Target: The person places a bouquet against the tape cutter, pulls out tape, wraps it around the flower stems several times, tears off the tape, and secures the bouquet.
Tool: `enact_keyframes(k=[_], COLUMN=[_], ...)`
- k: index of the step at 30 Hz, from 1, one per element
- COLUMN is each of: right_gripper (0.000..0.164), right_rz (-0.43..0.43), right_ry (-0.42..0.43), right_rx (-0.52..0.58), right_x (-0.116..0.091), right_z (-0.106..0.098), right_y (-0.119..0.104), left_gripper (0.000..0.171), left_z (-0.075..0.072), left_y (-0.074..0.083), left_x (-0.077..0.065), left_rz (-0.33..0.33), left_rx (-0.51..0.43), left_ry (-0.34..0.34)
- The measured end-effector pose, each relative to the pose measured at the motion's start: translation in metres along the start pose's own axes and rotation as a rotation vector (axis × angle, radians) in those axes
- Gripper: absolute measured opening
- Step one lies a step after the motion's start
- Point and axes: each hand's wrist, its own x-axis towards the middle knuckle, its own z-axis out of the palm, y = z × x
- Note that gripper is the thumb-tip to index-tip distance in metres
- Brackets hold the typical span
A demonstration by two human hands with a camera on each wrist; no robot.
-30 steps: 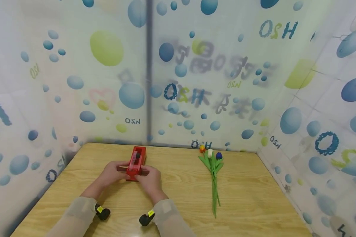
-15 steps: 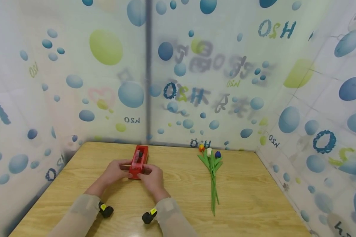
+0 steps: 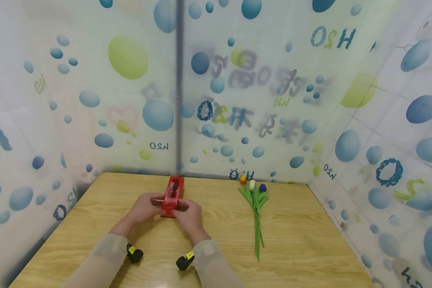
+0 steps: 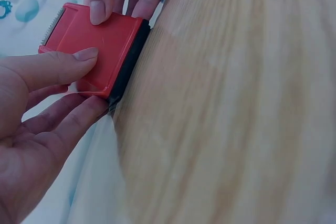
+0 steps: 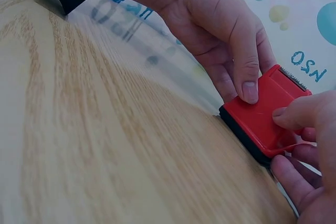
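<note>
Left of centre in the head frame's lower half, the red tape dispenser (image 3: 170, 206) rests on the tabletop (image 3: 219, 236), the left hand (image 3: 145, 209) and right hand (image 3: 189, 217) gripping its opposite sides. Uneven pressure could twist it; a thumb slipping upward might catch the serrated edge (image 4: 52, 27).

On the table (image 3: 302, 244), the tape dispenser (image 3: 172, 197) stands left of the flowers (image 3: 257, 212), with the curtain (image 3: 234, 88) behind both.

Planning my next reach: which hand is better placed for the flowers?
Likely the right hand: it's nearer the flowers, while the left hand is across the red dispenser. Both hold it.
</note>
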Motion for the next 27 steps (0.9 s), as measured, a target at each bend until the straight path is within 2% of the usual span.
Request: enact_keyframes(k=[6,16,27], right_gripper=[0.037,0.036,0.038], right_rz=[-0.001,-0.012,-0.006], right_ry=[0.006,0.007,0.001], right_rx=[-0.006,-0.01,-0.002], right_x=[0.002,0.004,0.005], right_z=[-0.005,-0.014,-0.023], right_y=[0.005,0.006,0.007], left_gripper=[0.062,0.062,0.06], left_z=[0.006,0.011,0.019], left_y=[0.003,0.007,0.007], left_x=[0.004,0.008,0.013], left_rz=[0.013,-0.01,-0.002], left_rx=[0.001,0.002,-0.018], left_ry=[-0.001,-0.008,-0.005])
